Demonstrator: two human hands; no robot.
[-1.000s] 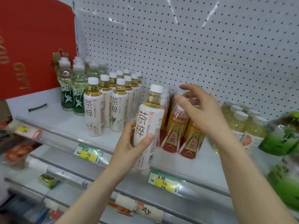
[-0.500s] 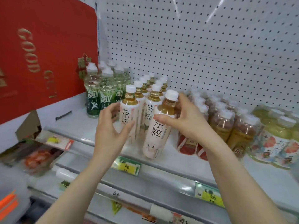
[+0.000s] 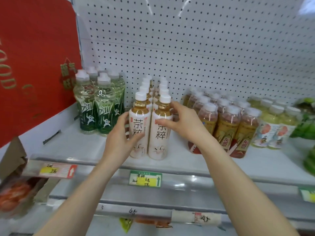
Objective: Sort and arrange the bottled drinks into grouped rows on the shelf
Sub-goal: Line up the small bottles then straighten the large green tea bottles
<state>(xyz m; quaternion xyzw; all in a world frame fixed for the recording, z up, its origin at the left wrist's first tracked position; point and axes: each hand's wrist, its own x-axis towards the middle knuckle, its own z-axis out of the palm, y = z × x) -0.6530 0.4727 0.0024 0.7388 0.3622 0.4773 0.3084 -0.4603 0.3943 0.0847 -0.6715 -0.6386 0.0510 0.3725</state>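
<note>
Now, at the front of the shelf (image 3: pixel 71 145), I see two white-label tea bottles upright and tight side by side, each heading a row that runs back to the pegboard (image 3: pixel 187 48). The left hand (image 3: pixel 121 133) wraps the left bottle (image 3: pixel 139 123), thumb across the label, fingers curled behind. The right hand (image 3: pixel 184 123) grips the right bottle (image 3: pixel 161 135) near its shoulder, thumb on the label. The green bottles (image 3: pixel 95 106) stand apart to the left; the amber bottles (image 3: pixel 226 123) near on the right, the pale yellow bottles (image 3: pixel 272 126) beyond. A price tag (image 3: pixel 144 180) sits on the rail below.
</note>
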